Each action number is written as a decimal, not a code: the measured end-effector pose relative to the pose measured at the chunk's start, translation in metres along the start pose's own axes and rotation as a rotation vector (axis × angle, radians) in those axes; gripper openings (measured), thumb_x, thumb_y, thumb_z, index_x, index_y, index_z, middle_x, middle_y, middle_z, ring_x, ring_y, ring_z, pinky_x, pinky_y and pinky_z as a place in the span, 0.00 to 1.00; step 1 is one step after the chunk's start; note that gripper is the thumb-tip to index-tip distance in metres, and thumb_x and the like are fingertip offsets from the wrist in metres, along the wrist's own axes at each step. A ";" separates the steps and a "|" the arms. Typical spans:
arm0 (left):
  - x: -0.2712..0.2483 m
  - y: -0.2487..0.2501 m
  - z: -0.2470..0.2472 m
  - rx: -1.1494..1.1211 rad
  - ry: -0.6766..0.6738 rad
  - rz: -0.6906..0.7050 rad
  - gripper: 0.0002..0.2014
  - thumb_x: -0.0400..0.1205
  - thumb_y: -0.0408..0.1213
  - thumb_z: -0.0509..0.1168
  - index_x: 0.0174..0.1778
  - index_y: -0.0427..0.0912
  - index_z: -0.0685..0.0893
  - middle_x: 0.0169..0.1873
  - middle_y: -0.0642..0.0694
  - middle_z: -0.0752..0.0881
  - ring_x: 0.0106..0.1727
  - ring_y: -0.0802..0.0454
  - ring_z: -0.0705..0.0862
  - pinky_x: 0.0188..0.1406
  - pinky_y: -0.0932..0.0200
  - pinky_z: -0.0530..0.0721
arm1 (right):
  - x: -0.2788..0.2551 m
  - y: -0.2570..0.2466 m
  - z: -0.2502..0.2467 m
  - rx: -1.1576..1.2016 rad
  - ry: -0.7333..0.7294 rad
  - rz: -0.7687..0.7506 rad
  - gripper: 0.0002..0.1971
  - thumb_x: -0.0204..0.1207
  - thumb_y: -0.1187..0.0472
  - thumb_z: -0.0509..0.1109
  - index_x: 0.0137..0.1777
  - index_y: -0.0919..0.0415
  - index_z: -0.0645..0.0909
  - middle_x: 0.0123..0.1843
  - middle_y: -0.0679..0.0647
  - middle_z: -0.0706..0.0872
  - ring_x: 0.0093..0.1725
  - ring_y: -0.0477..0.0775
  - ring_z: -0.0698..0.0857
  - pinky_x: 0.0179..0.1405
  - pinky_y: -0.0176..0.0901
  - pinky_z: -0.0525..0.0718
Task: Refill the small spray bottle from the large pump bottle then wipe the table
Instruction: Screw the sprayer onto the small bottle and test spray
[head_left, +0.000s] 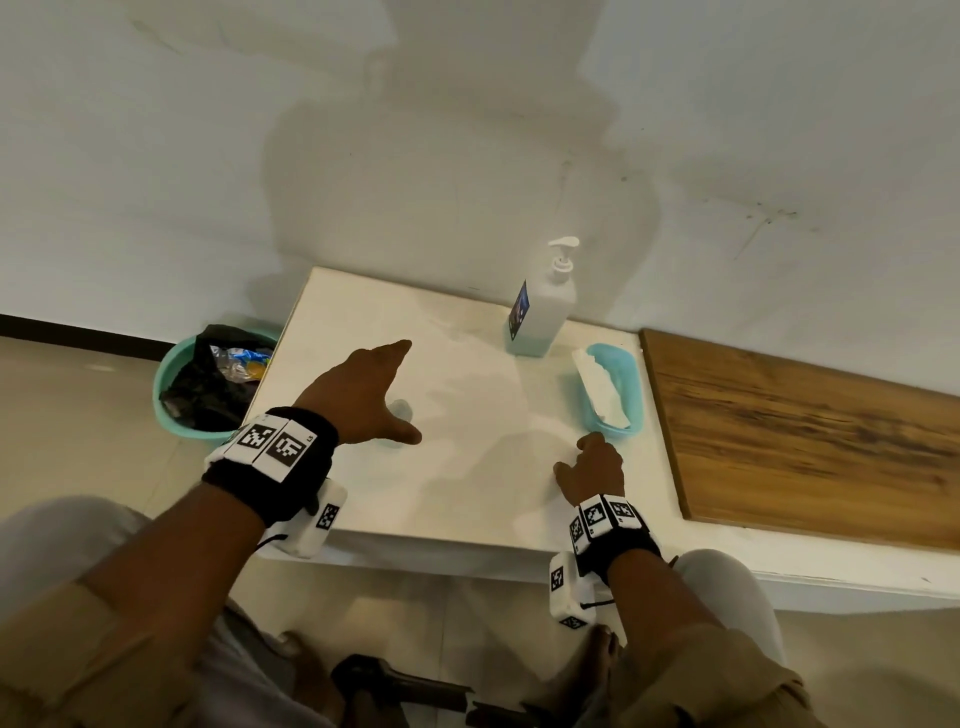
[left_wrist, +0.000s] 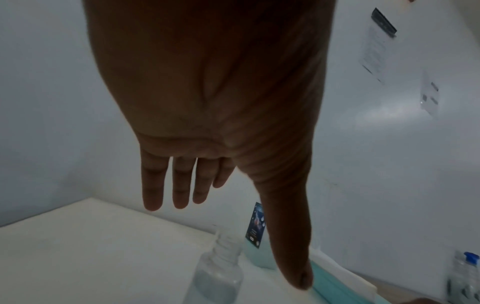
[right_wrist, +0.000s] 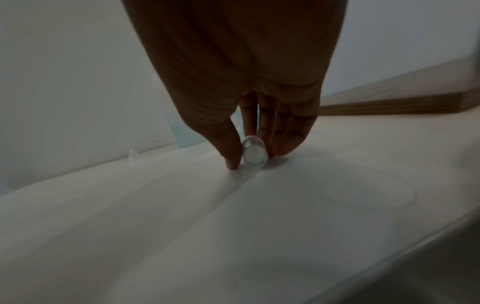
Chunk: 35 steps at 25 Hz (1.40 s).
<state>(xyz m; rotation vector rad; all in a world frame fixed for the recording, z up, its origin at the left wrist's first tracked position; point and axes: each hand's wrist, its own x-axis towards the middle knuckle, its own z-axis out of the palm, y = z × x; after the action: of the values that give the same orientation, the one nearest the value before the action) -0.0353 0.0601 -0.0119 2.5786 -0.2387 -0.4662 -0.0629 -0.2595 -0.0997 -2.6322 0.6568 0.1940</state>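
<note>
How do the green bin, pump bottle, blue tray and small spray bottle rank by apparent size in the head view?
1. Green bin, partly hidden by the table.
2. Pump bottle and blue tray: too close to rank.
3. Small spray bottle, mostly hidden behind the left hand.

The left hand (head_left: 363, 395) hovers with fingers straight and spread, while the right hand (head_left: 592, 470) pinches downward, thumb against fingertips.

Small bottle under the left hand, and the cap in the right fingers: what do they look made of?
Small bottle: clear, glossy plastic by the look, since the liquid and table show through it; glass cannot be ruled out. Cap, pinched by the right hand: transparent, smooth, likely plastic, with a whitish inside. The left hand hovers open.
</note>
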 end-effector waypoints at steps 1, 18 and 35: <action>0.002 -0.004 0.000 0.017 -0.023 -0.014 0.60 0.66 0.55 0.81 0.86 0.52 0.49 0.83 0.49 0.63 0.81 0.48 0.64 0.76 0.48 0.70 | -0.001 0.000 0.001 0.028 0.019 -0.007 0.23 0.73 0.60 0.75 0.66 0.65 0.74 0.65 0.62 0.81 0.67 0.62 0.79 0.67 0.49 0.74; 0.019 -0.024 0.026 -0.049 -0.040 -0.057 0.23 0.70 0.50 0.78 0.60 0.52 0.83 0.57 0.54 0.84 0.49 0.54 0.81 0.54 0.55 0.80 | -0.074 -0.107 -0.032 0.467 0.138 -0.659 0.12 0.71 0.62 0.79 0.52 0.55 0.81 0.46 0.43 0.86 0.40 0.38 0.80 0.41 0.24 0.73; 0.024 -0.013 0.028 -0.094 -0.001 -0.069 0.22 0.64 0.50 0.80 0.53 0.52 0.88 0.52 0.51 0.88 0.53 0.50 0.85 0.57 0.47 0.85 | -0.075 -0.124 -0.028 0.308 0.182 -1.055 0.12 0.71 0.73 0.75 0.49 0.57 0.86 0.48 0.45 0.87 0.48 0.48 0.80 0.45 0.34 0.76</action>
<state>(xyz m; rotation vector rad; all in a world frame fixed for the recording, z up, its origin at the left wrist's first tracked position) -0.0224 0.0530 -0.0478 2.5007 -0.1248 -0.4924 -0.0684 -0.1405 -0.0124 -2.3458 -0.6408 -0.4228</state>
